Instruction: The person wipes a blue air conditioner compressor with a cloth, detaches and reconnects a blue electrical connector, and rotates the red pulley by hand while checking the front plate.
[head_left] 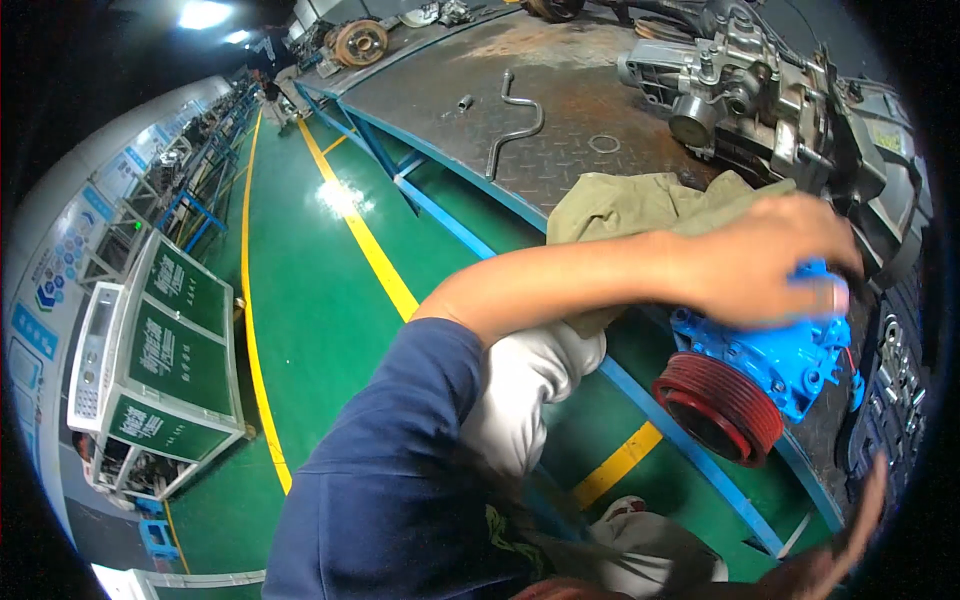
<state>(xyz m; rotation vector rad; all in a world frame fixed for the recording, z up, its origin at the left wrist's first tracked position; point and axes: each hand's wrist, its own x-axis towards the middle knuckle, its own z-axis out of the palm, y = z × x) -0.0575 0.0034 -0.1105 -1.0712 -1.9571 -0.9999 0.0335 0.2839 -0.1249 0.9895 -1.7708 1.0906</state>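
My left hand reaches across from the left, blurred by motion, its fingers curved over the top of a blue compressor; whether it grips anything is unclear. The compressor has a red grooved pulley and sits at the bench's near edge. An olive cloth lies crumpled behind my forearm. My right hand shows only partly at the lower right rim, a long blurred finger pointing up near a socket set in a dark case; the rest of it is hard to make out.
The steel bench carries a bent metal bar, a small socket, a ring, a metal engine assembly and a brake disc. A green-panelled cabinet stands left beside the marked aisle. Other people are at the aisle's far end.
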